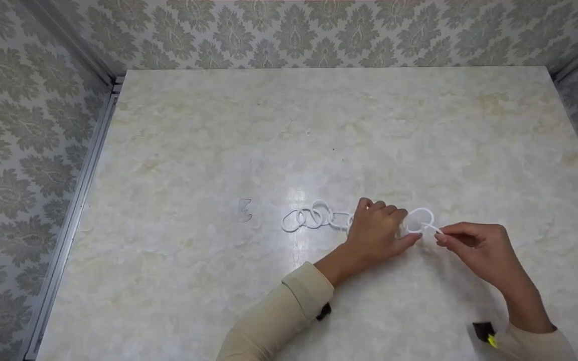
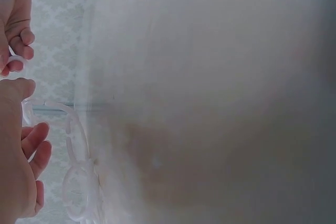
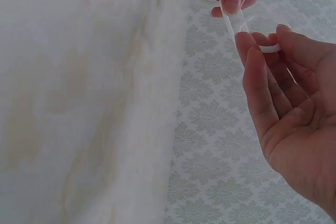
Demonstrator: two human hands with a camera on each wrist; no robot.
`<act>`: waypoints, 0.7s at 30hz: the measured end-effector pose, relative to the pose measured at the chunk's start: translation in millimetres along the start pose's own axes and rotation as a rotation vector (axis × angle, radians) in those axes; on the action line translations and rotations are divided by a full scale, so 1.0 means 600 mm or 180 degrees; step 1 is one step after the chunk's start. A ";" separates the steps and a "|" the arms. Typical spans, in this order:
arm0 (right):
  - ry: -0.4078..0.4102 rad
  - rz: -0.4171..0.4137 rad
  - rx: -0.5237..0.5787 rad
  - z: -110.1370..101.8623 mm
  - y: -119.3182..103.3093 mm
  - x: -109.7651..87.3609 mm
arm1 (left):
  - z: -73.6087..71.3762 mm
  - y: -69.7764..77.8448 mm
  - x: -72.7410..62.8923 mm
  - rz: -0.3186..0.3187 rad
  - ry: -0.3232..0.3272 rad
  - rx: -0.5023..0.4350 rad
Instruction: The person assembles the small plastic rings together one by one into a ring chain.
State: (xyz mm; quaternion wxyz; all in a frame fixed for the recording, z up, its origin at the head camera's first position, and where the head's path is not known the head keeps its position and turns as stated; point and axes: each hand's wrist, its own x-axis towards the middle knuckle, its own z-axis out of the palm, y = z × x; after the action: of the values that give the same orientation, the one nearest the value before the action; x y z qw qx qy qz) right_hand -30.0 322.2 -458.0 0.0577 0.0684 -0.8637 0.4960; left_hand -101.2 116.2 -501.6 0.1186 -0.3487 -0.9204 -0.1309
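Observation:
A chain of linked white plastic rings (image 1: 291,221) trails leftward over the table from under my left hand (image 1: 377,228). That hand holds a white ring (image 1: 427,211) near the chain's right end, its thumb and fingers pinching the ring's edge. Between thumb and fingertips, my right hand (image 1: 482,250) pinches the end ring (image 1: 434,228), which crosses the ring in my left hand. In the left wrist view, chain links (image 2: 79,177) hang below the left hand (image 2: 18,150). The right wrist view shows the right hand (image 3: 294,87) gripping a white ring (image 3: 270,49).
The pale marbled table (image 1: 193,125) stretches around the hands. A small clear, jagged-edged piece (image 1: 245,210) lies or shows as a mark left of the chain. Patterned walls (image 1: 289,35) border the table at the back and sides.

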 end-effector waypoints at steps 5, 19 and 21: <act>0.0016 -0.0037 -0.0143 0.005 0.000 0.000 | -0.003 0.001 0.000 0.0004 0.0002 -0.0025; -0.0072 0.0290 0.0339 -0.020 0.051 0.036 | 0.000 -0.012 -0.001 -0.0039 -0.0171 -0.0033; -0.0173 0.0371 0.0391 -0.025 0.064 0.043 | 0.000 -0.017 -0.002 -0.0021 -0.0078 0.0015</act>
State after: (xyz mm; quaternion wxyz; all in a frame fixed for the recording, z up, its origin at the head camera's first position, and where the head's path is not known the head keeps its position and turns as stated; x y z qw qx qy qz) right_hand -61.9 352.8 -479.0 0.0010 0.0348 -0.8354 0.5486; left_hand -107.2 108.1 -503.6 0.1076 -0.3469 -0.9233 -0.1249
